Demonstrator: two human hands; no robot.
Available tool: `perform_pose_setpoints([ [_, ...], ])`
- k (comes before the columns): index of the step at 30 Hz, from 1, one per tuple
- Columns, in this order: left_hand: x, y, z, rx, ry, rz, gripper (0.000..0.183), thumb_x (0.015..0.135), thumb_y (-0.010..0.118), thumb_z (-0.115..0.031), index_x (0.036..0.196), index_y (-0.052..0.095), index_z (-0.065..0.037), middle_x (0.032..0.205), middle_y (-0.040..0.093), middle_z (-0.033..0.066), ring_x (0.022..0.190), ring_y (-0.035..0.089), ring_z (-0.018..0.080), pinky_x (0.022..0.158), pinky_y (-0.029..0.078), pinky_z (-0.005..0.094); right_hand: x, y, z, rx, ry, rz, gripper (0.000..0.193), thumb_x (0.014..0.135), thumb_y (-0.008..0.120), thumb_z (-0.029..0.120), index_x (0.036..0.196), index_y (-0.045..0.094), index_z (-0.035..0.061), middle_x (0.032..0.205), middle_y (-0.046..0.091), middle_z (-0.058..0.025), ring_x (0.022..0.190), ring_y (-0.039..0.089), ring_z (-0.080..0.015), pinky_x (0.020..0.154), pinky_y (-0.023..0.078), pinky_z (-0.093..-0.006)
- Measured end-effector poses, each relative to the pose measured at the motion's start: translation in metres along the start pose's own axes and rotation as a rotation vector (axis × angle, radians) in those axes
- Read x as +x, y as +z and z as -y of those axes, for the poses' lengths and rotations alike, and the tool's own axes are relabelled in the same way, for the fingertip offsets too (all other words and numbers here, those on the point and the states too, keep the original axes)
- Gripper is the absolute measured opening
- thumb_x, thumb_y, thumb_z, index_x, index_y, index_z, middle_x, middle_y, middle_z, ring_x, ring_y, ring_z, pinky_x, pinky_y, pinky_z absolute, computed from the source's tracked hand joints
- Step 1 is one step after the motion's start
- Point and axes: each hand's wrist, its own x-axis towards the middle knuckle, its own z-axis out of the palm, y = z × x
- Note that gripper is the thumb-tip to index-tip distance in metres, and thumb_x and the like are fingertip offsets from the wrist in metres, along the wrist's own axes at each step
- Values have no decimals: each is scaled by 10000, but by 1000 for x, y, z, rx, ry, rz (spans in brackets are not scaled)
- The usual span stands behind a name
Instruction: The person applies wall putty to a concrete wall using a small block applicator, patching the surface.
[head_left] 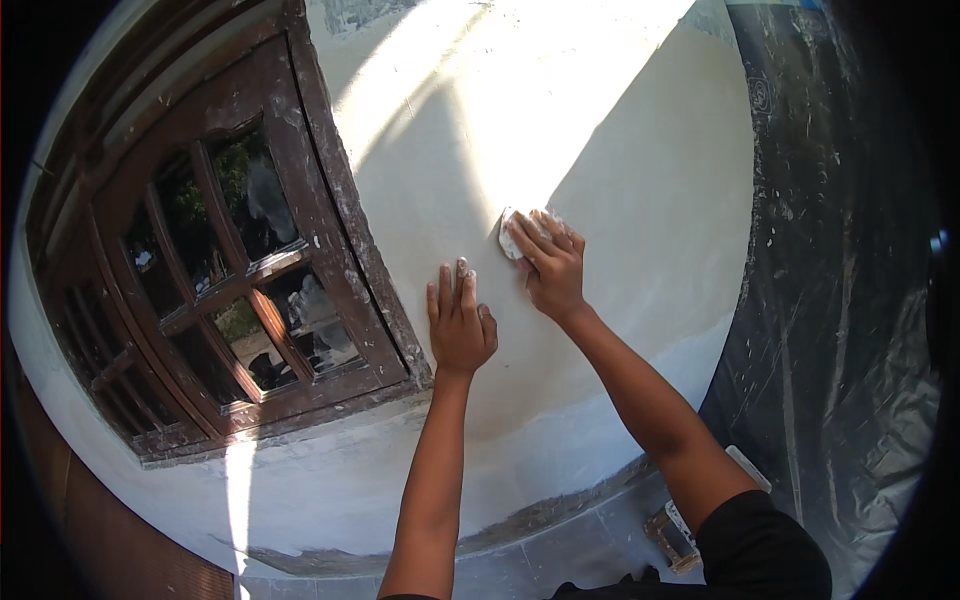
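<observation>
Against the pale plastered wall (pixel 650 240), my right hand (pixel 556 275) presses a white, rumpled pad (pixel 509 238). Its fingers lie bent over the pad, and whether it is cloth, sponge or sanding paper I cannot make out. My left hand (pixel 459 328) rests flat on the same wall, lower and to the left, fingers stretched upward. White dust coats some of its fingertips. Nothing shows in that hand. A band of bright sunlight falls on the wall just above the pad.
To the left is a dark brown wooden window (pixel 350 385) with several glass panes and white smears on its frame. Black plastic sheeting (pixel 800 340) hangs at the right. Below, a small stool-like object (pixel 672 540) stands on grey floor tiles (pixel 560 552) near my right arm.
</observation>
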Motion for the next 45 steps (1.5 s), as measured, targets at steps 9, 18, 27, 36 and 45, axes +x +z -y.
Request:
perform_pose_setpoints([
  [9,2,-4,-15,-8,-88,144,574,919,479,-119,1443,311,45,1515,431,259,1454,332,448,1202,186,578,-18,-57,13,54,-25,-10,504,814,703,44,1301,658,170,1306,676,-32,1262,592,-249,1018,367,-452],
  [18,5,0,-39,-470,-190,-252,555,1054,353,-229,1469,205,108,1512,334,347,1425,352,479,1196,269,536,-41,3,24,102,82,72,545,817,698,69,1339,640,216,1334,659,-9,1336,530,-248,1112,304,-490],
  [27,-115,25,-189,-565,-532,43,582,1032,388,-155,1503,169,109,1538,292,329,1445,329,443,1185,322,488,-360,-162,-1,371,647,857,390,808,668,-13,1181,706,93,1032,735,-135,956,699,-302,882,502,-406],
  [36,-280,73,-421,-653,-1118,586,568,1035,415,-145,1510,221,97,1500,389,346,1380,417,476,1131,350,492,-472,-326,-107,690,2076,363,302,955,597,11,1253,642,30,961,683,-35,763,643,-128,666,540,-276],
  [45,-390,65,-595,-662,-1427,1122,506,1035,464,-218,1447,311,33,1200,606,388,1087,599,550,935,466,548,-565,-461,-124,427,2299,214,469,956,579,4,1422,534,42,1114,671,-37,828,654,-148,680,554,-302],
])
